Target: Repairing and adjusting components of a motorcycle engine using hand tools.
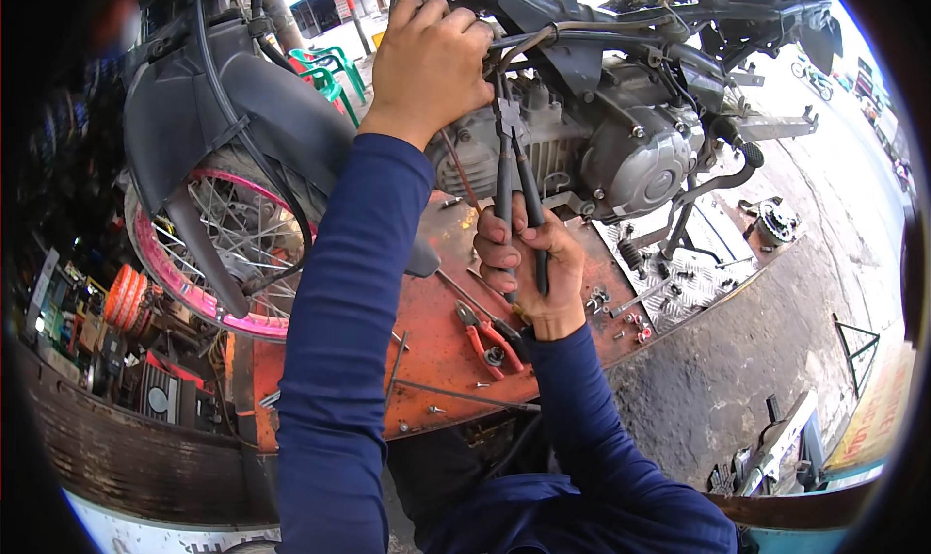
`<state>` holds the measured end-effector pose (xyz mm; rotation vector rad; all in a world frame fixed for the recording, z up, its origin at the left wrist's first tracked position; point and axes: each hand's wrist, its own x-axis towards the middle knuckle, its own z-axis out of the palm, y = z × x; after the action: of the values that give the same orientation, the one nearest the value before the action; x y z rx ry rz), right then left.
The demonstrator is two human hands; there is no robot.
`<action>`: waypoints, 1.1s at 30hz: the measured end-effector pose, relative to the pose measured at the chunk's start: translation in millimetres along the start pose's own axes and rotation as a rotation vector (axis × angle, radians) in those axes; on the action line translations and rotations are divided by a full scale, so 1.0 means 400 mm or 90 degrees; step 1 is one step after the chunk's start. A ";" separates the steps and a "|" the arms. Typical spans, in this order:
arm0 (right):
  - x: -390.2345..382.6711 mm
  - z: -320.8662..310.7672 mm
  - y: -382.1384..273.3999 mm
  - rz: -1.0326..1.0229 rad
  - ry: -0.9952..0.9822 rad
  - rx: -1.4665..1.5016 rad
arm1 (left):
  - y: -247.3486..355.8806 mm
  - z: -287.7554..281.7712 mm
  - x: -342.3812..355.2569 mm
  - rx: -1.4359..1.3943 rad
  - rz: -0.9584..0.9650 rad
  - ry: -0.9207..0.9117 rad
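Observation:
My right hand is closed around the dark handles of a pair of pliers, held upright with the jaws at the top. The jaws reach a thin dark cable or wire beside the motorcycle frame, just right of my left hand. My left hand is raised higher, its fingers curled over at the frame's front end; what they grip is hidden behind them. Behind the pliers sits the grey motorcycle engine with its finned cylinder. A thin brown rod or wire slants down below my left wrist.
An orange work stand carries red-handled pliers, long thin tools and small bolts. Loose parts lie on a metal tread plate at right. The front wheel with its pink rim is at left. A green chair stands behind.

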<state>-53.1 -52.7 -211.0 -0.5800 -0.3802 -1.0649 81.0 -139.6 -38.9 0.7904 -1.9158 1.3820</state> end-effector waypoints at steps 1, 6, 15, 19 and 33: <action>0.001 0.001 0.004 -0.004 0.001 -0.001 | 0.000 0.000 0.000 -0.001 0.000 -0.001; 0.003 -0.003 0.006 -0.012 0.010 -0.008 | 0.002 0.008 0.003 -0.023 -0.011 0.007; 0.014 -0.019 0.024 -0.018 -0.003 -0.003 | 0.005 -0.006 0.000 -0.043 -0.030 -0.042; 0.015 -0.023 0.026 -0.034 -0.018 -0.014 | 0.006 -0.007 0.002 -0.041 -0.024 -0.047; -0.071 0.018 -0.066 0.091 0.018 -0.049 | 0.160 -0.127 -0.186 -0.397 -0.364 0.209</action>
<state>-89.4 -37.8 -214.4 -0.6505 -0.2706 -0.9523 84.7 -66.4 -121.4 0.6662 -1.5517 0.4848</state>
